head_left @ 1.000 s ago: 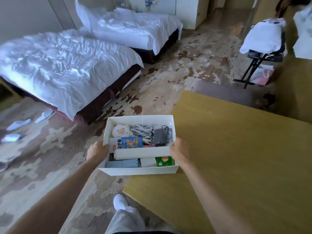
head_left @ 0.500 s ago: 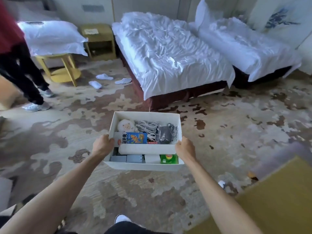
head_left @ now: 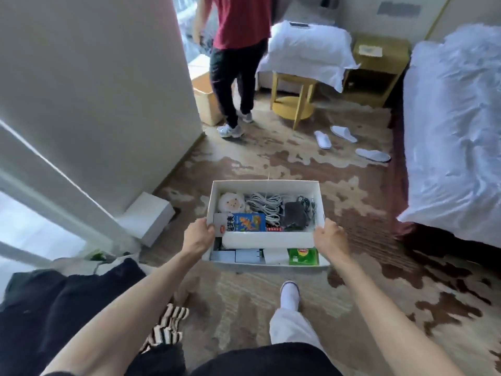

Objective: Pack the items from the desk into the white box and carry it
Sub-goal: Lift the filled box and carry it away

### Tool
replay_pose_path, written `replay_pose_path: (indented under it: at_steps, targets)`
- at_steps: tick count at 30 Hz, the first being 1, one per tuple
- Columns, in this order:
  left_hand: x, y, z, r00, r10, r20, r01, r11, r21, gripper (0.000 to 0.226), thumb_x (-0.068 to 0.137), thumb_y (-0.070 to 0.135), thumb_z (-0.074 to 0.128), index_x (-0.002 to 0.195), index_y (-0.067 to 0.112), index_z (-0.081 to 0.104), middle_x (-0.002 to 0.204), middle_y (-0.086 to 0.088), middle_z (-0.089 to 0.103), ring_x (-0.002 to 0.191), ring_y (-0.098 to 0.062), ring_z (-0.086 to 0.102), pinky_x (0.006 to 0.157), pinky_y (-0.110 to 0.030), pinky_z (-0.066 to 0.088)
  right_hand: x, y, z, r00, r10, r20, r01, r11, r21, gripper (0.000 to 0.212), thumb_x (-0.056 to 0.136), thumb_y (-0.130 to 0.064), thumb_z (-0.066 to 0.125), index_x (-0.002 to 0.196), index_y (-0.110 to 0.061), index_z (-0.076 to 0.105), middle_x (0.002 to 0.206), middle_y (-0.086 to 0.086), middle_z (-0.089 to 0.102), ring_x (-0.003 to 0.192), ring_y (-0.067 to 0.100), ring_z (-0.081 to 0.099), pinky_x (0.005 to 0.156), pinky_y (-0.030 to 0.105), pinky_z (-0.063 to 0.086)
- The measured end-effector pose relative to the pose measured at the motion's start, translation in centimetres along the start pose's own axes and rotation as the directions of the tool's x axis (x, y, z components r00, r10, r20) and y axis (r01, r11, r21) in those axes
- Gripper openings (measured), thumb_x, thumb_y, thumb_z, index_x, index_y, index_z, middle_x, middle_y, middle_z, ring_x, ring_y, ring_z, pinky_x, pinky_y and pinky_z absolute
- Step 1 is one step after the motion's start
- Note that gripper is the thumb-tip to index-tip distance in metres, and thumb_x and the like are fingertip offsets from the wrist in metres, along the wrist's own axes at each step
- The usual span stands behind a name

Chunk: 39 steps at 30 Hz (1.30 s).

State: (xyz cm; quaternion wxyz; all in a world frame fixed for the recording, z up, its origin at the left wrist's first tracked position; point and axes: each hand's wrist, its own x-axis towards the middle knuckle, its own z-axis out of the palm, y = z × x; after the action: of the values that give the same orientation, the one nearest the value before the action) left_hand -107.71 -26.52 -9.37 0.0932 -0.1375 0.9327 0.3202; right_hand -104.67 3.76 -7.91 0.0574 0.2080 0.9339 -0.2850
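The bed [head_left: 455, 131] is lying along the right, and a person in a red top [head_left: 240, 25] is standing ahead beside the wall [head_left: 95, 90]. The carpet [head_left: 271, 164] between them is probably serving as the walkway.

The box [head_left: 267, 187] is hanging in the air over that carpet, out in front of the body and held level. That is likely because it has no lid and everything inside is sitting loose. No desk is showing, so the packing is looking finished and the carrying appears to be under way.

The left hand [head_left: 199, 237] is gripping the box's left wall and the right hand [head_left: 329, 238] is gripping the right wall, both nearer the body than the box's middle. Opposed holds like these are probably sharing the weight and stopping any tipping. The left thumb [head_left: 210, 228] is hooking over the rim. The right fingers [head_left: 321, 234] are curling tight against their wall. How the fingers are lying beneath the box cannot be told.

Inside, a white roll [head_left: 268, 238] is lying crosswise between the two hands. Beyond it the cables [head_left: 264, 206], an adapter [head_left: 294, 214], a snack pack [head_left: 248, 222] and a plush [head_left: 230, 203] are filling the far half. A green tea pack [head_left: 303, 256] is sitting in the near right corner, just beside the right wrist.
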Motion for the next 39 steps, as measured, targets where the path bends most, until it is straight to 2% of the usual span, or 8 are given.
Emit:
replay_pose_path:
  at_steps: [5, 10, 13, 16, 20, 27, 36, 39]
  targets:
    - [3.9, -2.7, -3.0, 0.945, -0.287, -0.157, 0.272, 0.956, -0.109, 0.024, 0.090, 0.020, 0.044, 0.091, 0.010, 0.066, 0.091, -0.014, 0.071, 0.081, -0.033, 0.063, 0.075, -0.037, 0.051, 10.5, -8.9, 4.2, 0.954, -0.240, 0.180, 0.239, 0.971, 0.028, 0.020, 0.095, -0.014, 0.044, 0.097, -0.001, 0.059, 0.097, 0.020, 0.066, 0.088, 0.036, 0.061, 0.076, 0.041, 0.047]
    - [6.0, -5.2, -5.7, 0.819, -0.520, -0.244, 0.461, 0.849, -0.260, 0.028, 0.092, 0.022, 0.042, 0.099, 0.007, 0.064, 0.095, -0.017, 0.069, 0.087, -0.036, 0.063, 0.080, -0.043, 0.052, 16.2, -18.6, 8.1, 0.806, -0.488, 0.335, 0.507, 0.861, 0.035, 0.014, 0.093, -0.009, 0.045, 0.084, -0.008, 0.056, 0.084, 0.017, 0.066, 0.075, 0.031, 0.059, 0.064, 0.036, 0.045]
    - [7.6, -7.9, -6.2, 0.730, -0.617, -0.293, 0.512, 0.778, -0.363, 0.027, 0.093, 0.022, 0.043, 0.106, 0.014, 0.066, 0.095, -0.011, 0.069, 0.082, -0.029, 0.060, 0.071, -0.034, 0.046, 18.7, -24.1, 11.7, 0.719, -0.551, 0.423, 0.597, 0.802, 0.031, 0.012, 0.092, -0.006, 0.048, 0.093, -0.005, 0.061, 0.091, 0.019, 0.069, 0.084, 0.036, 0.064, 0.064, 0.030, 0.038]
    - [10.8, -11.5, -6.6, 0.664, -0.679, -0.312, 0.539, 0.724, -0.430, 0.027, 0.095, 0.023, 0.042, 0.107, 0.015, 0.065, 0.089, -0.005, 0.067, 0.074, -0.019, 0.052, 0.065, -0.029, 0.039, 21.1, -29.6, 16.1, 0.656, -0.558, 0.508, 0.636, 0.771, 0.026, 0.021, 0.092, -0.007, 0.048, 0.107, -0.006, 0.061, 0.107, 0.018, 0.070, 0.093, 0.036, 0.064, 0.071, 0.033, 0.044]
    - [17.9, -17.2, -8.8, 0.610, -0.739, -0.288, 0.578, 0.663, -0.476, 0.024, 0.094, 0.024, 0.043, 0.095, 0.015, 0.065, 0.080, -0.002, 0.065, 0.069, -0.020, 0.054, 0.062, -0.031, 0.040, 24.6, -37.8, 23.5, 0.629, -0.547, 0.553, 0.647, 0.762, 0.018, 0.028, 0.094, -0.010, 0.049, 0.120, 0.000, 0.057, 0.117, 0.019, 0.067, 0.107, 0.041, 0.061, 0.089, 0.045, 0.048]
    - [30.8, -27.2, -12.8, 0.533, -0.823, -0.197, 0.661, 0.550, -0.512, 0.024, 0.096, 0.027, 0.042, 0.092, 0.014, 0.063, 0.077, -0.001, 0.062, 0.067, -0.023, 0.058, 0.063, -0.032, 0.045, 30.9, -49.3, 37.6, 0.587, -0.514, 0.626, 0.694, 0.717, -0.062, 0.023, 0.099, -0.020, 0.043, 0.108, -0.004, 0.056, 0.100, 0.022, 0.067, 0.094, 0.043, 0.061, 0.079, 0.052, 0.050]
    - [46.3, -42.5, -6.5, 0.441, -0.890, -0.116, 0.761, 0.439, -0.477, 0.033, 0.096, 0.023, 0.040, 0.071, 0.007, 0.054, 0.066, -0.011, 0.060, 0.062, -0.031, 0.059, 0.062, -0.039, 0.051, 38.4, -54.3, 60.5, 0.661, -0.360, 0.659, 0.580, 0.801, -0.144, 0.034, 0.099, -0.017, 0.048, 0.129, -0.002, 0.052, 0.125, 0.021, 0.061, 0.118, 0.042, 0.055, 0.094, 0.046, 0.045]
    - [49.7, -48.0, -3.0, 0.404, -0.906, -0.130, 0.781, 0.415, -0.466, 0.031, 0.096, 0.021, 0.038, 0.077, 0.004, 0.057, 0.072, -0.015, 0.063, 0.068, -0.033, 0.060, 0.068, -0.043, 0.053, 40.0, -54.1, 68.3, 0.664, -0.335, 0.669, 0.558, 0.818, -0.143, 0.032, 0.098, -0.016, 0.048, 0.126, -0.002, 0.055, 0.123, 0.021, 0.062, 0.115, 0.041, 0.057, 0.092, 0.043, 0.046]
